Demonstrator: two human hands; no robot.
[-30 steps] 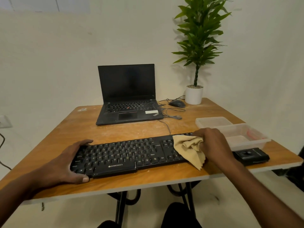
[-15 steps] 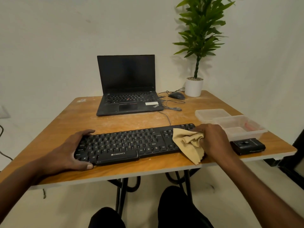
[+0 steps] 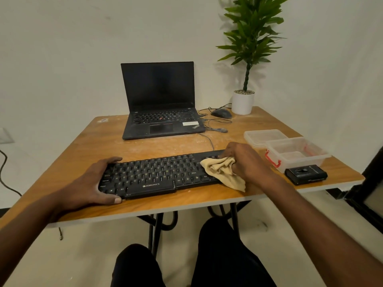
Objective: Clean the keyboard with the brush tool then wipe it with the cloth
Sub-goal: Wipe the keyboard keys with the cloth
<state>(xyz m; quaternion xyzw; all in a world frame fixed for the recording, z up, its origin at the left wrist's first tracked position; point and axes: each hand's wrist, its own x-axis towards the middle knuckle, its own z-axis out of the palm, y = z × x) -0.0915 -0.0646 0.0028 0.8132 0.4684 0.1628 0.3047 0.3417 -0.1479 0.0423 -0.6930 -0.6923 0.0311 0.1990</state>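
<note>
Change: since the earlier frame the right hand (image 3: 245,162) had carried the cloth (image 3: 224,172) toward the keyboard's far right corner.
Right hand: fingers curled, gripping the bunched tan cloth against the keys.
Left hand (image 3: 91,183): fingers and thumb clasped the left end of the keyboard (image 3: 157,175).
Keyboard: black, lay near the front edge of the wooden table (image 3: 165,148).
Nearby: clear plastic container (image 3: 298,156) and small black box (image 3: 305,174) to the right; open laptop (image 3: 161,106) behind.

The left hand (image 3: 91,183) is lying at near left, thumb forward along the near edge, fingers (image 3: 112,160) curling over the far edge; the right hand (image 3: 244,160) is reaching farther right, knuckles up, fingers bunching fabric.
</note>
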